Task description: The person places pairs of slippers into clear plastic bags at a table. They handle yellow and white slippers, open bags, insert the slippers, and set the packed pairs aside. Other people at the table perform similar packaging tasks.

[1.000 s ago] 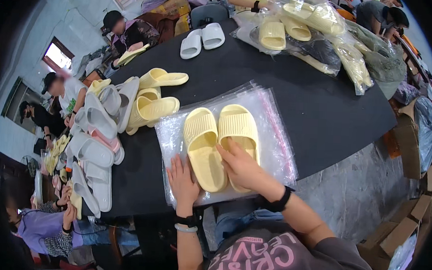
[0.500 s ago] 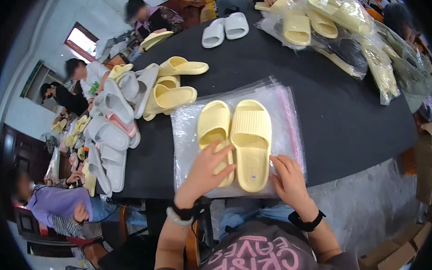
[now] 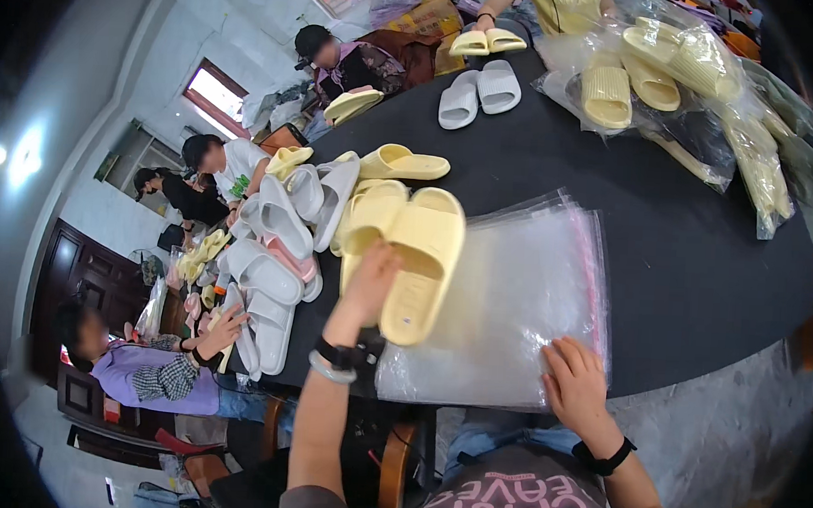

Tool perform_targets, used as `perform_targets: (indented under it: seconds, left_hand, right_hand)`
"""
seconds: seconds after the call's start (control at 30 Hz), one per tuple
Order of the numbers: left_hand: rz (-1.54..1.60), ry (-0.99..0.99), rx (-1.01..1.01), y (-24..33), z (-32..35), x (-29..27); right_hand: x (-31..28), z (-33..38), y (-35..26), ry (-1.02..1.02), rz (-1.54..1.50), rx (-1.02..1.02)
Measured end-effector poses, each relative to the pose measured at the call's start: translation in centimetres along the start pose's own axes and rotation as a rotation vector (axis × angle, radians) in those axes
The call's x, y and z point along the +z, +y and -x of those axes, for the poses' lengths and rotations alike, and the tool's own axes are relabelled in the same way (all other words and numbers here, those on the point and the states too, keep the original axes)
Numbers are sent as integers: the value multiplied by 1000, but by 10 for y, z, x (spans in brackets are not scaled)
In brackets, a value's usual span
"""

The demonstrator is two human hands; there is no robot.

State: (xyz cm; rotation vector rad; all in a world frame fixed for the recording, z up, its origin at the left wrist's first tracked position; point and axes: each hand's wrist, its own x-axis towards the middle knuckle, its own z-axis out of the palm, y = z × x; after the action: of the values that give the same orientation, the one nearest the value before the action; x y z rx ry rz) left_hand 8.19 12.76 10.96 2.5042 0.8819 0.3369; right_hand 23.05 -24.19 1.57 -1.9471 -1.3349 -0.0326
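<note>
My left hand [image 3: 368, 284] grips a pair of pale yellow slide sandals [image 3: 416, 250], stacked side by side and lifted off the left side of a stack of clear plastic bags [image 3: 515, 296]. My right hand [image 3: 576, 384] lies flat on the near right corner of those bags, fingers spread, holding nothing. The bags lie on a black table [image 3: 683, 232]. I wear a dark wristband on each wrist.
Left of the sandals sits a heap of white, pink and yellow slides [image 3: 288, 239]. A white pair [image 3: 479, 90] lies farther back. Bagged yellow slides [image 3: 655, 74] fill the far right. Several people sit around the table's left and far side.
My left hand has picked the yellow pair up off the bags and carried it left. My right hand slid to the bags' near right corner.
</note>
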Motion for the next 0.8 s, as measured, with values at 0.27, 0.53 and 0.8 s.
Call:
perform_targets:
  seconds: [0.27, 0.53, 0.8]
  left_hand:
    - [13, 282, -176, -112, -95, -156]
    - [-213, 444, -274, -207, -154, -217]
    - [-299, 748, 18, -204, -115, -149]
  right_hand:
    - [-1, -2, -3, -27, -7, 6]
    - [1, -4, -2, -31, 15, 19]
    - [-1, -6, -5, -47, 25, 55]
